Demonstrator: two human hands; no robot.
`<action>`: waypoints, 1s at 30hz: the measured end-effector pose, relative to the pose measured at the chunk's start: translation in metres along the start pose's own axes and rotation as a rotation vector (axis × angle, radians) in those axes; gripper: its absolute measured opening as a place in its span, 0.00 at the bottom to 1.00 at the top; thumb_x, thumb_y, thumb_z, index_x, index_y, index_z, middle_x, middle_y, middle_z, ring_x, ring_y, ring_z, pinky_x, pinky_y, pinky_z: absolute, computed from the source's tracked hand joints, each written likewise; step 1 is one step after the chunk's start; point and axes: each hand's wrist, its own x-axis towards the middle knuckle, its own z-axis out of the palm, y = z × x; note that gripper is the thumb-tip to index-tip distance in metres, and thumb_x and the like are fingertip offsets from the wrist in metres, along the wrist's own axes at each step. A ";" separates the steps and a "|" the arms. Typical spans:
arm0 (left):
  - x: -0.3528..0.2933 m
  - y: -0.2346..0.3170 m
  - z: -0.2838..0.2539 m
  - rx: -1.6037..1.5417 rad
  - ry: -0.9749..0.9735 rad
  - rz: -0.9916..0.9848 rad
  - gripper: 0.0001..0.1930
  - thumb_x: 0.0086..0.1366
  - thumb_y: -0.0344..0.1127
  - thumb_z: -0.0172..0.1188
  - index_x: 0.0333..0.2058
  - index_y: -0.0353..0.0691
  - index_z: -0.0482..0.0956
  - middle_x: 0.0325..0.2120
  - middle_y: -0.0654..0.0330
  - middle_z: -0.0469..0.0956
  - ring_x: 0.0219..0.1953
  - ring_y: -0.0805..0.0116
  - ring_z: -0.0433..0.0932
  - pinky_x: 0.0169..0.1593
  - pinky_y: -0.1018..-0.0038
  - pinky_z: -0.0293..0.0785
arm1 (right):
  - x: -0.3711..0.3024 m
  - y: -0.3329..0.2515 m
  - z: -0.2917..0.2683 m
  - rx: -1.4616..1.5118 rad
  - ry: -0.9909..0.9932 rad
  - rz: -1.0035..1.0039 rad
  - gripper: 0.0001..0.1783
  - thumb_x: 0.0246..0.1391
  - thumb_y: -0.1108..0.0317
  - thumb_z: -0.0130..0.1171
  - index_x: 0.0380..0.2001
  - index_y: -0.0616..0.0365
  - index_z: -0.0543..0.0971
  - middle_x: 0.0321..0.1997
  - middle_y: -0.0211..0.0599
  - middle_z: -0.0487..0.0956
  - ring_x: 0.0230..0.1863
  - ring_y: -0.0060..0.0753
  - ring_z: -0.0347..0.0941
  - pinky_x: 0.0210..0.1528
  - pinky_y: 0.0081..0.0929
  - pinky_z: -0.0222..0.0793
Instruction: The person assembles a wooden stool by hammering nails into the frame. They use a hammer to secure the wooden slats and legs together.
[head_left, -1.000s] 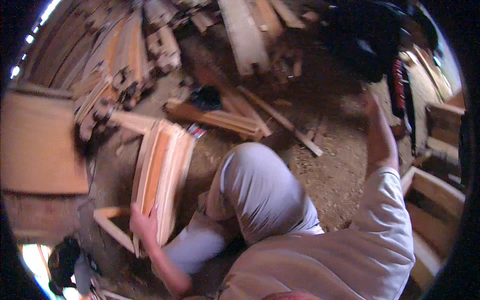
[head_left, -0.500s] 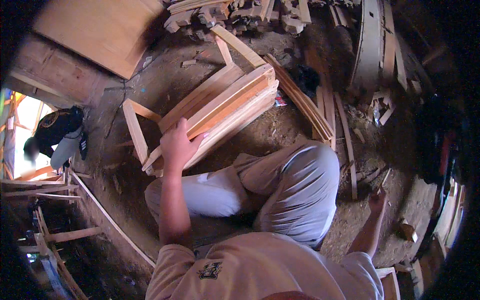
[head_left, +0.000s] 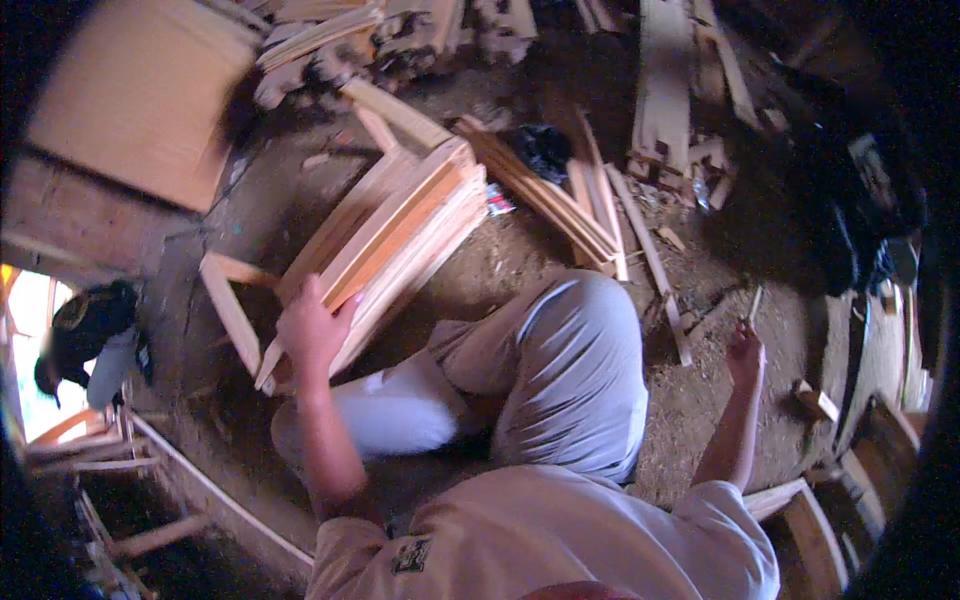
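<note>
A wooden frame (head_left: 415, 215) of pale boards, with angled leg-like pieces at its ends, lies tilted on the ground in front of my left knee. My left hand (head_left: 315, 328) is closed over its near end, thumb and fingers around the edge of a long rail. Out to the right, away from the frame, my right hand (head_left: 746, 358) is closed around a thin pale stick (head_left: 755, 303) that points up from the fingers. What part of the stick lies inside the fist is hidden.
Long wooden strips (head_left: 545, 190) lie beyond my right knee, beside a black bag (head_left: 543, 150). A small wood block (head_left: 817, 401) rests at the right. Stacked offcuts (head_left: 330, 40) fill the far side. Another person (head_left: 92, 335) bends over at the left.
My view has turned to the right, so the scene sits farther left. My left hand stays on the wooden frame. The right hand and its stick show more plainly now.
</note>
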 end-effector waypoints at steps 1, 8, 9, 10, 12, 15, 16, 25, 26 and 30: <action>0.002 0.003 0.003 -0.011 0.005 0.009 0.30 0.56 0.61 0.72 0.39 0.39 0.74 0.32 0.44 0.84 0.36 0.39 0.84 0.39 0.48 0.78 | 0.011 -0.005 -0.012 0.063 0.054 0.055 0.14 0.73 0.63 0.51 0.50 0.60 0.77 0.32 0.27 0.78 0.23 0.18 0.66 0.21 0.16 0.64; -0.005 -0.006 0.010 0.061 -0.024 -0.025 0.38 0.57 0.62 0.71 0.54 0.36 0.75 0.37 0.42 0.84 0.39 0.38 0.84 0.41 0.49 0.78 | 0.035 -0.005 -0.010 0.018 0.058 0.112 0.09 0.72 0.63 0.52 0.46 0.56 0.77 0.29 0.23 0.75 0.21 0.17 0.64 0.18 0.18 0.59; -0.005 -0.008 0.010 0.079 -0.030 -0.021 0.38 0.57 0.62 0.71 0.54 0.36 0.75 0.37 0.41 0.84 0.39 0.38 0.84 0.41 0.49 0.78 | 0.036 -0.002 -0.006 0.018 0.042 0.125 0.09 0.72 0.63 0.53 0.45 0.57 0.77 0.27 0.22 0.73 0.20 0.17 0.62 0.18 0.17 0.57; -0.006 -0.007 0.014 0.093 0.058 0.025 0.36 0.58 0.62 0.70 0.52 0.36 0.75 0.38 0.41 0.84 0.40 0.38 0.83 0.42 0.48 0.78 | 0.038 -0.005 -0.003 -0.006 0.052 0.112 0.09 0.72 0.63 0.53 0.44 0.56 0.76 0.26 0.21 0.71 0.19 0.16 0.60 0.17 0.17 0.55; -0.004 0.001 0.006 0.057 -0.026 -0.018 0.35 0.58 0.61 0.70 0.50 0.37 0.75 0.38 0.41 0.83 0.40 0.37 0.83 0.42 0.47 0.77 | 0.038 -0.011 0.006 -0.053 0.070 0.095 0.09 0.72 0.63 0.53 0.43 0.56 0.76 0.24 0.20 0.66 0.18 0.15 0.56 0.17 0.16 0.52; -0.001 0.001 0.007 0.023 -0.062 -0.027 0.33 0.58 0.60 0.71 0.47 0.37 0.74 0.37 0.41 0.83 0.41 0.36 0.82 0.42 0.47 0.77 | 0.047 -0.022 0.015 0.025 0.082 0.073 0.09 0.73 0.63 0.52 0.43 0.57 0.76 0.23 0.19 0.64 0.17 0.13 0.55 0.16 0.15 0.51; -0.001 0.000 0.010 0.013 -0.061 -0.021 0.33 0.58 0.60 0.71 0.46 0.37 0.74 0.37 0.41 0.83 0.41 0.36 0.82 0.42 0.46 0.76 | 0.054 -0.029 0.014 0.029 0.002 0.102 0.09 0.73 0.65 0.50 0.43 0.57 0.76 0.23 0.19 0.64 0.17 0.12 0.55 0.16 0.14 0.51; 0.000 0.004 0.010 0.042 -0.073 -0.059 0.33 0.56 0.57 0.73 0.47 0.35 0.74 0.39 0.40 0.82 0.43 0.35 0.81 0.44 0.47 0.76 | 0.140 -0.092 0.048 0.111 -0.086 0.113 0.09 0.73 0.69 0.47 0.45 0.63 0.73 0.33 0.33 0.79 0.18 0.15 0.57 0.17 0.18 0.55; -0.001 0.001 0.013 0.032 -0.025 -0.038 0.32 0.56 0.57 0.73 0.47 0.35 0.74 0.39 0.40 0.82 0.43 0.35 0.81 0.44 0.47 0.76 | 0.150 -0.095 0.055 0.179 -0.064 0.108 0.10 0.73 0.67 0.49 0.44 0.64 0.74 0.31 0.33 0.81 0.17 0.17 0.57 0.17 0.20 0.55; -0.004 -0.005 0.012 0.009 0.024 -0.003 0.32 0.56 0.56 0.73 0.46 0.35 0.74 0.39 0.39 0.82 0.43 0.35 0.81 0.45 0.47 0.75 | 0.176 -0.104 0.082 0.133 0.031 -0.021 0.04 0.73 0.73 0.44 0.43 0.62 0.67 0.41 0.45 0.80 0.21 0.21 0.59 0.20 0.19 0.59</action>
